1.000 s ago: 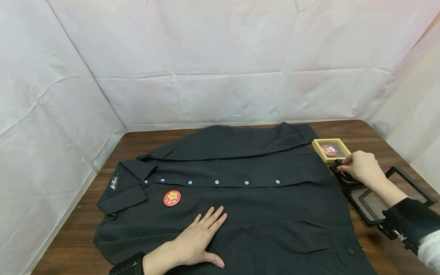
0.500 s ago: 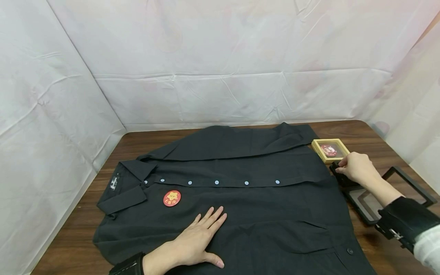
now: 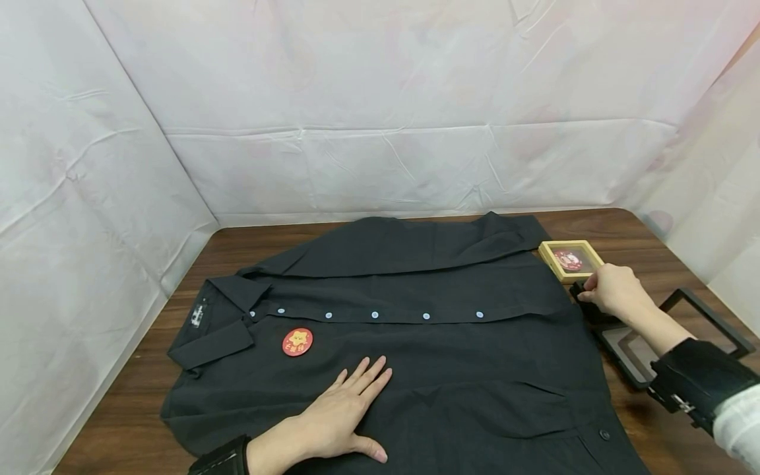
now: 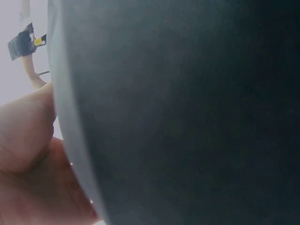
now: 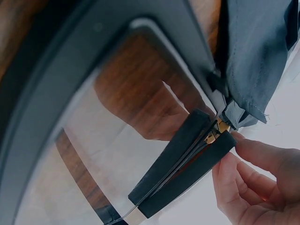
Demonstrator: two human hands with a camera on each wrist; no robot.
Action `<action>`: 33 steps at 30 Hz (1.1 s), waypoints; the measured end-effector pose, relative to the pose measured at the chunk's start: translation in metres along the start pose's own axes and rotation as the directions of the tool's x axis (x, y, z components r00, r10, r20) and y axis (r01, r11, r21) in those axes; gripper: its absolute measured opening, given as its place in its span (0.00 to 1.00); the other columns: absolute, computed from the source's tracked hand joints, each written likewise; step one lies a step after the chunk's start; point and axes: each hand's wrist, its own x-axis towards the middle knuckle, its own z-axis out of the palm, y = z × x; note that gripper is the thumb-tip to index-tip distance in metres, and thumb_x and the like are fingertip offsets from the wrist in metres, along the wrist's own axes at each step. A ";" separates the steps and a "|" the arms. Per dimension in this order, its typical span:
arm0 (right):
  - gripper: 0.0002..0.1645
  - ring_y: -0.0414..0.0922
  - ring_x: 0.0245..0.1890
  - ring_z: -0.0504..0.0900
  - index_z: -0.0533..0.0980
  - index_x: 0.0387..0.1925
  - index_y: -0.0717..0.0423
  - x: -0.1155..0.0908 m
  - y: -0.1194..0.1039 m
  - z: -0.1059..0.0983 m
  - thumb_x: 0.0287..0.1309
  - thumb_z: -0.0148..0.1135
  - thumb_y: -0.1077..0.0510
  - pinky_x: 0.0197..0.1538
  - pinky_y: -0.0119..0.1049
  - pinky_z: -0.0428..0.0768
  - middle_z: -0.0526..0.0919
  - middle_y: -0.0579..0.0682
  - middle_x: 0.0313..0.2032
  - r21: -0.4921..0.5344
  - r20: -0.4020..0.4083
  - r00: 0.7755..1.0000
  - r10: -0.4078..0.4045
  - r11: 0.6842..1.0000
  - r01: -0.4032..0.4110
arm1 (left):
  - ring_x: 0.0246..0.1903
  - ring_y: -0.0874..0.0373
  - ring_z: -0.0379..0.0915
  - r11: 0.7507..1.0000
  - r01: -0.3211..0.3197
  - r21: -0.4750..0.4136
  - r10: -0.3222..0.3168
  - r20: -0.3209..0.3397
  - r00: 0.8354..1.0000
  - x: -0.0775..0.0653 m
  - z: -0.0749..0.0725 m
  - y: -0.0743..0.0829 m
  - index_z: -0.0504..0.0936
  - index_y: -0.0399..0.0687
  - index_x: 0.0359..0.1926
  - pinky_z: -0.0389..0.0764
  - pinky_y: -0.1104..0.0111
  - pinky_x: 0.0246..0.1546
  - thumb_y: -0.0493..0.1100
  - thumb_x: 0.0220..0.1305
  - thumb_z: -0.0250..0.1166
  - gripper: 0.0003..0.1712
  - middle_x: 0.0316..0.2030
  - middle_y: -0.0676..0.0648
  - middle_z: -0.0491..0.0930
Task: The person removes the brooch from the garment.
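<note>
My left hand (image 3: 341, 415) rests flat with spread fingers on a black button-up shirt (image 3: 332, 284) laid out across the table. A round red badge (image 3: 297, 342) with a yellow star figure lies on the shirt, beyond and left of that hand. At the right, my right hand (image 3: 620, 290) pinches the end of a small black bar (image 5: 187, 176) between thumb and fingers. A second black bar (image 5: 171, 154) runs beside it, with a gold metal piece (image 5: 218, 131) near their ends. Close by lies an unfolded black-framed case (image 3: 626, 379) with clear film, partly hidden under the right wrist.
A yellow-framed box (image 3: 572, 278) with a clear window and a round red badge inside stands just beyond my right hand, by the shirt's hem. The wooden table (image 3: 113, 422) is bordered by white cloth walls (image 3: 386, 99) at the back and sides.
My right hand has shifted slightly left, drawing its fingers closer together at the black bar. The left hand, shirt and badge have stayed put.
</note>
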 end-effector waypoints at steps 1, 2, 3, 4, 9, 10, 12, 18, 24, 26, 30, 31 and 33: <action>0.13 0.67 0.31 0.74 0.77 0.26 0.72 0.000 0.000 0.000 0.46 0.65 0.61 0.34 0.58 0.71 0.77 0.70 0.29 0.001 0.002 1.000 0.003 1.000 -0.003 | 0.67 0.48 0.36 1.000 0.001 0.000 -0.001 0.000 1.000 0.000 0.000 0.000 0.50 0.46 0.69 0.54 0.46 0.58 0.73 0.40 0.58 0.60 0.69 0.47 0.43; 0.13 0.67 0.30 0.74 0.77 0.26 0.72 0.000 -0.001 0.000 0.46 0.65 0.62 0.34 0.58 0.71 0.77 0.70 0.28 0.001 0.004 1.000 0.004 1.000 -0.004 | 0.67 0.48 0.36 1.000 0.000 0.001 0.000 0.000 1.000 0.000 0.000 0.000 0.50 0.46 0.69 0.54 0.46 0.58 0.73 0.40 0.58 0.60 0.69 0.47 0.43; 0.13 0.66 0.30 0.74 0.77 0.25 0.72 0.000 -0.001 0.000 0.46 0.65 0.62 0.33 0.58 0.71 0.77 0.70 0.28 0.001 0.006 1.000 0.005 1.000 -0.006 | 0.67 0.48 0.36 1.000 0.001 0.000 -0.001 0.001 1.000 0.000 0.000 0.000 0.50 0.46 0.69 0.54 0.46 0.58 0.73 0.40 0.58 0.60 0.69 0.47 0.43; 0.13 0.66 0.30 0.74 0.77 0.25 0.72 0.001 -0.001 0.000 0.46 0.65 0.62 0.34 0.58 0.71 0.77 0.70 0.28 -0.001 0.007 1.000 0.006 1.000 -0.006 | 0.67 0.48 0.36 1.000 0.001 0.000 -0.001 0.001 1.000 0.000 0.000 0.000 0.50 0.46 0.69 0.54 0.46 0.58 0.73 0.40 0.58 0.60 0.69 0.47 0.43; 0.13 0.65 0.29 0.74 0.77 0.24 0.72 0.001 -0.002 0.001 0.45 0.66 0.62 0.33 0.57 0.71 0.77 0.69 0.27 -0.008 0.011 1.000 -0.001 1.000 0.001 | 0.67 0.48 0.36 1.000 0.001 0.000 -0.001 0.001 1.000 -0.001 0.000 0.001 0.51 0.45 0.69 0.54 0.46 0.58 0.73 0.40 0.58 0.60 0.69 0.47 0.43; 0.13 0.65 0.29 0.74 0.77 0.24 0.72 0.001 -0.002 0.001 0.45 0.66 0.62 0.33 0.57 0.71 0.77 0.68 0.27 -0.009 0.009 1.000 -0.003 1.000 0.003 | 0.67 0.48 0.36 1.000 0.002 0.001 -0.002 0.001 1.000 -0.002 0.000 0.001 0.51 0.45 0.69 0.54 0.46 0.58 0.73 0.40 0.58 0.60 0.69 0.47 0.43; 0.13 0.64 0.29 0.74 0.76 0.24 0.72 0.001 -0.001 0.001 0.45 0.66 0.62 0.33 0.56 0.72 0.77 0.68 0.27 -0.010 0.010 1.000 -0.008 1.000 0.008 | 0.67 0.48 0.36 1.000 0.004 -0.001 -0.004 0.003 1.000 -0.002 0.000 0.001 0.51 0.45 0.69 0.53 0.46 0.58 0.73 0.40 0.58 0.60 0.69 0.47 0.43; 0.12 0.61 0.26 0.75 0.76 0.23 0.71 0.001 -0.002 0.001 0.44 0.66 0.62 0.30 0.53 0.73 0.77 0.67 0.25 -0.008 0.011 1.000 -0.022 1.000 0.022 | 0.67 0.48 0.36 1.000 0.005 0.006 -0.005 0.004 1.000 -0.001 0.000 0.002 0.51 0.46 0.69 0.53 0.47 0.58 0.72 0.40 0.59 0.60 0.69 0.47 0.43; 0.16 0.49 0.16 0.69 0.70 0.10 0.60 -0.001 -0.004 0.001 0.45 0.65 0.63 0.20 0.41 0.68 0.69 0.52 0.13 -0.004 0.000 0.999 -0.054 0.999 0.054 | 0.67 0.48 0.36 1.000 0.006 0.016 -0.006 0.008 1.000 -0.001 -0.001 0.002 0.51 0.45 0.69 0.54 0.47 0.58 0.72 0.41 0.59 0.60 0.69 0.47 0.43; 0.19 0.46 0.15 0.66 0.67 0.08 0.56 -0.002 -0.005 0.000 0.47 0.64 0.63 0.19 0.38 0.65 0.66 0.48 0.12 -0.005 -0.004 0.998 -0.056 0.998 0.056 | 0.67 0.48 0.36 1.000 0.007 0.017 -0.007 0.011 1.000 0.000 -0.001 0.002 0.51 0.45 0.69 0.53 0.47 0.58 0.72 0.41 0.59 0.60 0.69 0.47 0.43; 0.16 0.48 0.15 0.69 0.71 0.10 0.59 -0.003 -0.010 -0.005 0.48 0.64 0.62 0.18 0.40 0.67 0.70 0.50 0.13 -0.022 -0.014 0.998 -0.061 0.998 0.061 | 0.67 0.48 0.36 1.000 0.013 0.019 -0.013 0.018 1.000 0.001 -0.002 0.002 0.51 0.45 0.69 0.54 0.47 0.58 0.72 0.41 0.60 0.60 0.69 0.47 0.43; 0.14 0.50 0.16 0.71 0.73 0.13 0.61 -0.003 -0.012 -0.008 0.48 0.64 0.62 0.19 0.42 0.69 0.72 0.53 0.15 -0.026 -0.015 0.998 -0.064 0.998 0.063 | 0.67 0.48 0.36 1.000 0.015 0.018 -0.015 0.020 1.000 0.001 -0.002 0.002 0.51 0.45 0.69 0.54 0.47 0.58 0.72 0.41 0.60 0.59 0.69 0.47 0.43; 0.12 0.52 0.17 0.73 0.75 0.16 0.63 -0.003 -0.016 -0.011 0.48 0.64 0.62 0.19 0.45 0.71 0.74 0.56 0.17 -0.035 -0.023 0.997 -0.079 0.996 0.078 | 0.67 0.48 0.37 1.000 0.020 0.019 -0.020 0.022 1.000 0.001 -0.002 0.002 0.52 0.46 0.68 0.54 0.47 0.58 0.72 0.40 0.60 0.59 0.69 0.47 0.44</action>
